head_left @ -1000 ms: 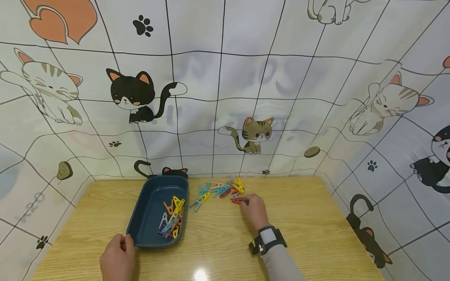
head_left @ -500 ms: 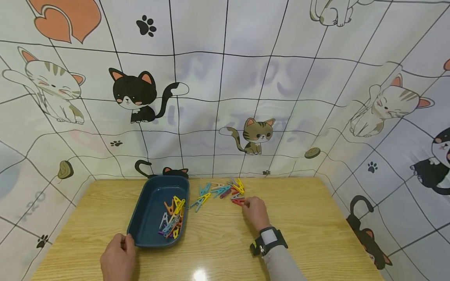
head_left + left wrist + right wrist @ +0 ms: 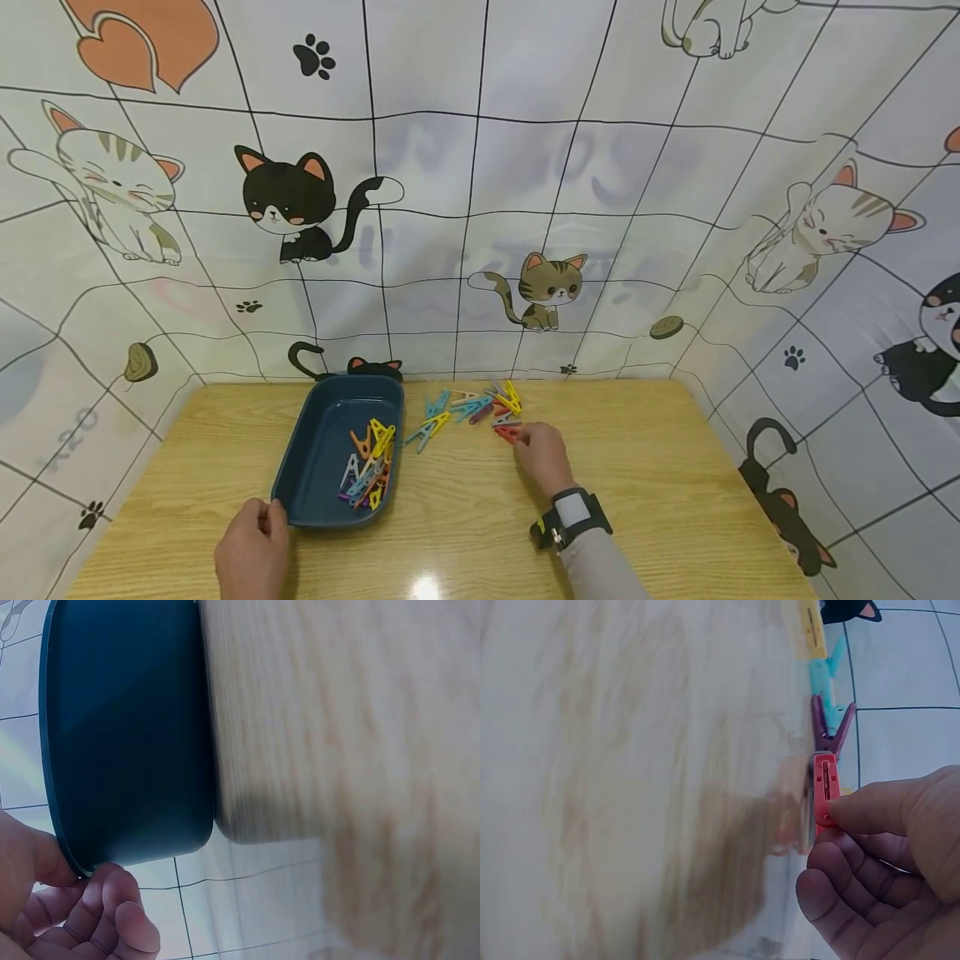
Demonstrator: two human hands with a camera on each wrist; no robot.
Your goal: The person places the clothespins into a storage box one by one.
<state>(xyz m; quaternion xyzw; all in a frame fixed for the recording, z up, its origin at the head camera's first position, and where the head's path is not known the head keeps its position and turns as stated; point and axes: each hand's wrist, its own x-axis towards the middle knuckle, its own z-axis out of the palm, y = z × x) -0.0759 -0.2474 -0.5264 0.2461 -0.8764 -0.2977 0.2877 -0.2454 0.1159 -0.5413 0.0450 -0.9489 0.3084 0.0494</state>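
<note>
A dark blue tray (image 3: 307, 467) stands at the left of the table, with several coloured clothespins (image 3: 367, 475) along its right side. My left hand (image 3: 252, 546) pinches the tray's near left corner; the left wrist view shows thumb and fingers (image 3: 82, 907) at the rim of the tray (image 3: 127, 735). My right hand (image 3: 543, 458) pinches a red clothespin (image 3: 507, 433) at the right end of a loose row of clothespins (image 3: 468, 407). In the right wrist view, thumb and fingers (image 3: 877, 855) hold the end of the red clothespin (image 3: 826, 787), with a purple clothespin (image 3: 831, 727) just beyond.
The wooden table (image 3: 637, 467) reaches back to a white curtain (image 3: 420, 250) printed with cats and grid lines, which also hangs along both sides. The loose clothespins lie between the tray and my right hand, towards the table's back edge.
My right hand has shifted only slightly, and the red clothespin has turned a little at its fingertips. The left hand and tray are as before.
</note>
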